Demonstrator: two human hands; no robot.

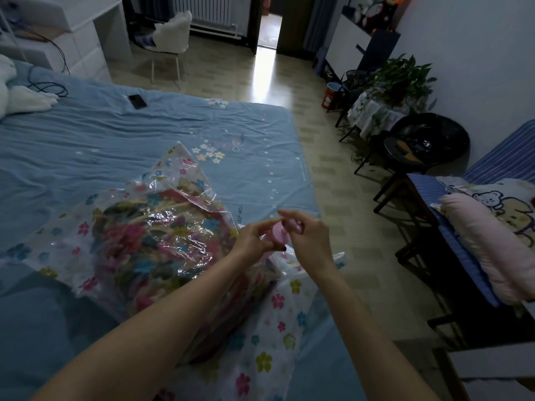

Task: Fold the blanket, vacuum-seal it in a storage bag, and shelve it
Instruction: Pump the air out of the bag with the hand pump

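Holding a small pink round piece (pixel 280 233) between them, both hands meet above the near right corner of the bed (pixel 86 146). The left hand (pixel 254 237) has its grip closed on the left side of the pink piece, fingers curled round it and fingertips pointing up and to the right. The right hand (pixel 308 237) pinches the piece's upper right part, thumb and fingers bent over it; what the piece is exactly, a cap or a valve, cannot be told from this view.

Beneath the hands lies the storage bag (pixel 260 337), a clear plastic sack printed with small coloured flowers, spread on the blue bed sheet. Inside it sits the blanket (pixel 150 244), folded, with a bold floral pattern in pink, teal and yellow showing through the crinkled film. The bag's far corner (pixel 179 157) stands up loosely and its near part runs toward the bottom edge under the forearms.

Farther up the bed a dark phone (pixel 137 101) lies flat, with a dark cable (pixel 49 89) looped near a white plush toy (pixel 26 99) at the left edge. Across the tiled floor stand a white chair (pixel 170 39), a potted plant (pixel 399 79) on a small covered stand, and a black round basket chair (pixel 425 140). At right a pink pillow (pixel 486 241) rests on a blue striped bed.
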